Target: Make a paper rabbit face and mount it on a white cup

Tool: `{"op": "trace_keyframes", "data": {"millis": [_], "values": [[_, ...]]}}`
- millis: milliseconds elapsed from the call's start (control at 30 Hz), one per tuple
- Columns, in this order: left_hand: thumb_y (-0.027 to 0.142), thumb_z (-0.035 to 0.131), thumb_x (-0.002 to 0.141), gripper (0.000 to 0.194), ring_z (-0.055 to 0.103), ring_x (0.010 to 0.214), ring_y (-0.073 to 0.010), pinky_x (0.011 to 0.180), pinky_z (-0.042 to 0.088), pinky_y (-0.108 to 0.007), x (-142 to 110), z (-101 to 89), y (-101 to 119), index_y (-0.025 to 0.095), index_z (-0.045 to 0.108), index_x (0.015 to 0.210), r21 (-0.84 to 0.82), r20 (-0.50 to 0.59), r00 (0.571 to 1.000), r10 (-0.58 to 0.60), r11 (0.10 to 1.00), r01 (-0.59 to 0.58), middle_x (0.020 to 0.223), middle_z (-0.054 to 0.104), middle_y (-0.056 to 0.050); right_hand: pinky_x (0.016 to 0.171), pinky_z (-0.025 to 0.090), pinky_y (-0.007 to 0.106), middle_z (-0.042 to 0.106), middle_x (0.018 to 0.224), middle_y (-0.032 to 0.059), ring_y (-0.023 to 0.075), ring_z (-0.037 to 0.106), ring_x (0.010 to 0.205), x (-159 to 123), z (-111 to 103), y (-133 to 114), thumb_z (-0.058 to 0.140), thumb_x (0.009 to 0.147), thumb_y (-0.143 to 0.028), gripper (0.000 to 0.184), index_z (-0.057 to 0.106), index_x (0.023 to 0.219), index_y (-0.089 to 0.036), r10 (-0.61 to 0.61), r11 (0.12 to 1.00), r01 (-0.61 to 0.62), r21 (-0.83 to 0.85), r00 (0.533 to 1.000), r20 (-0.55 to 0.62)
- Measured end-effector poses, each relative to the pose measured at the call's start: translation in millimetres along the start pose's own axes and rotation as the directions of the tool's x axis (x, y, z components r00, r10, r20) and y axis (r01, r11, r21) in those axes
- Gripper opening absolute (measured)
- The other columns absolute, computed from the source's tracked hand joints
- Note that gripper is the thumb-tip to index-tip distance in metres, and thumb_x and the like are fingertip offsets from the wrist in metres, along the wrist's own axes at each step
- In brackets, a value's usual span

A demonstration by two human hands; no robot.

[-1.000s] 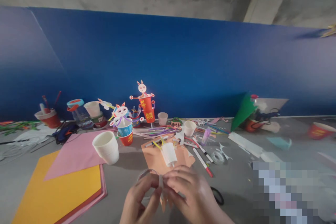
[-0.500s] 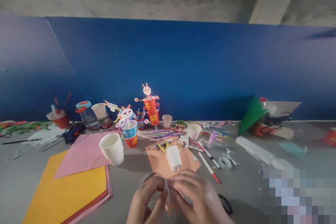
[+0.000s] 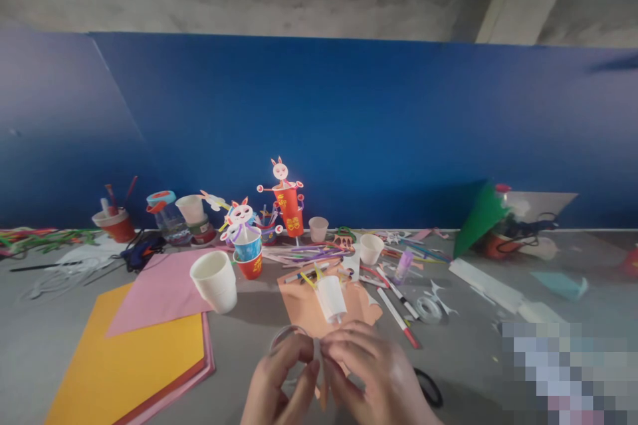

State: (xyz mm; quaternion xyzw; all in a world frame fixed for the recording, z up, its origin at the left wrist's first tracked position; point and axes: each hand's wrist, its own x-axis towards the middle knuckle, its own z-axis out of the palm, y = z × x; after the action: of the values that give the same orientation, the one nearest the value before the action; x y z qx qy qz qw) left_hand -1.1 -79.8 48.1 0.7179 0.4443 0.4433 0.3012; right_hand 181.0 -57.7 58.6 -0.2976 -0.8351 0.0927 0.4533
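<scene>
Both my hands are low in the middle of the head view, fingertips pinched together. My left hand (image 3: 279, 382) grips a clear ring of tape (image 3: 285, 335). My right hand (image 3: 371, 375) pinches a thin strip of tape drawn from that ring, and a piece of orange paper (image 3: 323, 388) hangs below the fingers. Just beyond the hands a small white cup (image 3: 331, 297) lies on its side on an orange paper cut-out (image 3: 304, 302).
A large white cup (image 3: 214, 281) stands on pink paper (image 3: 154, 292) over yellow sheets (image 3: 129, 358). Bunny cup figures (image 3: 286, 202), markers (image 3: 396, 309), straws, a tape roll (image 3: 427, 309) and black scissors (image 3: 428, 388) lie about the grey table. A blue wall runs behind.
The view has shifted a little, so the table things sit further right in the picture. My hands keep the same pinch on the tape ring and strip.
</scene>
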Motion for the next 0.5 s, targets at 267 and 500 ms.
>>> {"op": "trace_keyframes", "data": {"millis": [267,500], "values": [[0.031,0.047,0.097,0.027,0.060,0.070,-0.0164,0.068,0.047,-0.020,1.7,0.7,1.4,0.020,0.058,0.075,0.034,0.030,1.000,-0.005,0.999,0.004,0.073,0.061,-0.002,0.070,0.052,0.026,0.074,0.082,0.0039,0.0184,0.068,0.077,-0.5,1.5,-3.8,0.055,0.084,-0.005,0.018,0.063,0.087,-0.020,-0.002,0.999,0.000,-0.043,0.999,-0.036],[0.034,0.056,0.091,0.023,0.063,0.067,-0.0170,0.061,0.048,-0.018,0.4,1.9,-2.4,0.021,0.063,0.074,0.039,-0.049,0.998,-0.029,0.999,0.031,0.076,0.069,-0.002,0.073,0.051,0.027,0.073,0.077,0.0026,0.0177,0.068,0.075,1.9,-2.3,-6.2,0.055,0.081,-0.005,0.018,0.060,0.077,-0.021,0.070,0.996,-0.072,-0.046,0.996,-0.049]]}}
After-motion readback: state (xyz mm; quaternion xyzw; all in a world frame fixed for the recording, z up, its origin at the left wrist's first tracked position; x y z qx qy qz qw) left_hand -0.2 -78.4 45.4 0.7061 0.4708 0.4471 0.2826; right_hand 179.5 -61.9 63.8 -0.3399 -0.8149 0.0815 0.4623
